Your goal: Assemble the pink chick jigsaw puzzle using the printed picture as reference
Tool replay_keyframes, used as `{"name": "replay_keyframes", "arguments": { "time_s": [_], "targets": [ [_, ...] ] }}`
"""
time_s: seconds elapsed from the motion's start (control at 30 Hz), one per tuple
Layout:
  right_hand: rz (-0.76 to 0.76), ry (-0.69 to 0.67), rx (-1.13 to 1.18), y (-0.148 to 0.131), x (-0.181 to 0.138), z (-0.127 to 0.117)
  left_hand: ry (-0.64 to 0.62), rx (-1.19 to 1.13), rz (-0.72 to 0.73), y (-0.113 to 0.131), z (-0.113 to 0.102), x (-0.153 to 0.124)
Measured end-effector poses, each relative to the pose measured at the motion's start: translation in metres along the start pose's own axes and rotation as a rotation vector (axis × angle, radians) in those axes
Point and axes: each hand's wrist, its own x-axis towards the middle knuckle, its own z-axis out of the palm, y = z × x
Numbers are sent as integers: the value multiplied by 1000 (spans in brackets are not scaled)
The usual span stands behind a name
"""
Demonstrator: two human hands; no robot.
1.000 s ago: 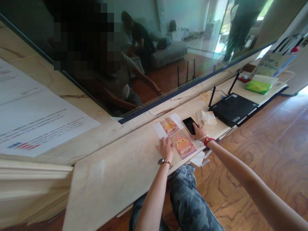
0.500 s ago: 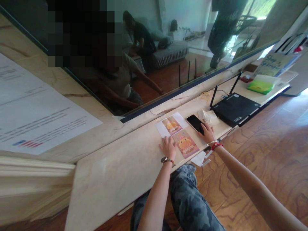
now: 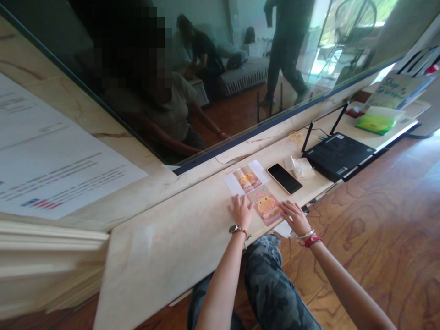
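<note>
On the pale stone ledge (image 3: pixel 165 238) lies a pink card (image 3: pixel 265 205) printed with a yellow cartoon animal. My left hand (image 3: pixel 241 212) rests flat at its left edge, fingers spread. At the card's right edge is my right hand (image 3: pixel 296 217), fingers stretched out and touching or nearly touching it. Behind the card, a white sheet (image 3: pixel 228 182) lies partly under a smaller picture (image 3: pixel 247 178) with a similar print. A smartphone (image 3: pixel 284 178) with a dark screen lies to the right of the pictures, apart from both hands.
A crumpled white packet (image 3: pixel 302 168) lies beside a black router (image 3: pixel 338 156) with raised antennas. Farther right are a green tissue pack (image 3: pixel 376 123) and a printed bag (image 3: pixel 390 91). A large dark screen (image 3: pixel 233 114) above the ledge reflects people. White paper (image 3: pixel 284 228) pokes out below the front edge.
My right hand has left the smartphone and come toward me, to the card's right edge. My left hand has stayed in place. A reflected person has moved left in the screen.
</note>
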Motion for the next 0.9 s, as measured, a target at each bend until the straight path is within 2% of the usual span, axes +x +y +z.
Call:
{"name": "replay_keyframes", "arguments": {
  "time_s": [0.67, 0.9],
  "targets": [
    [-4, 29, 81, 10, -4, 3, 18, -12, 0, 6, 0, -9],
    [121, 142, 148, 9, -21, 1, 62, -28, 5, -1, -1, -18]
  ]
}}
